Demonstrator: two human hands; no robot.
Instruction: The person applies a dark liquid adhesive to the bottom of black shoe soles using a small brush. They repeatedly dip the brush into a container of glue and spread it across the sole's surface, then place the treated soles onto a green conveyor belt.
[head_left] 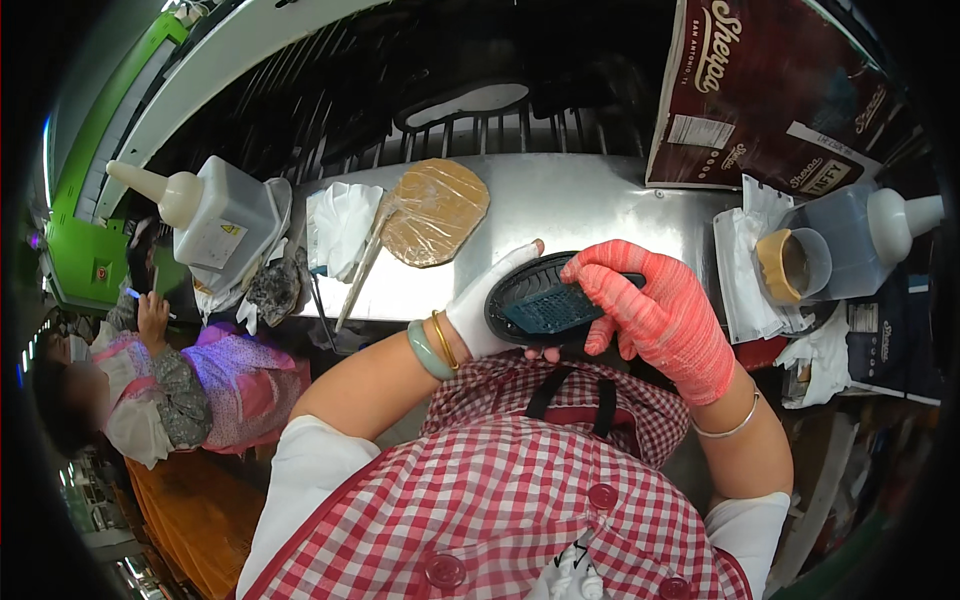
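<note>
Here, at the centre of the frame, both hands grip a black shoe sole (545,300) with a teal tread insert. The left hand (490,310), in a white glove, cups it from below; the right hand (665,315), in a red glove, curls its fingers over the sole's right end. Behind, on the steel bench (590,205), a tan insole (435,210) lies beside a white cloth (340,225). Squeeze bottles stand at upper left (215,215) and far right (860,240).
</note>
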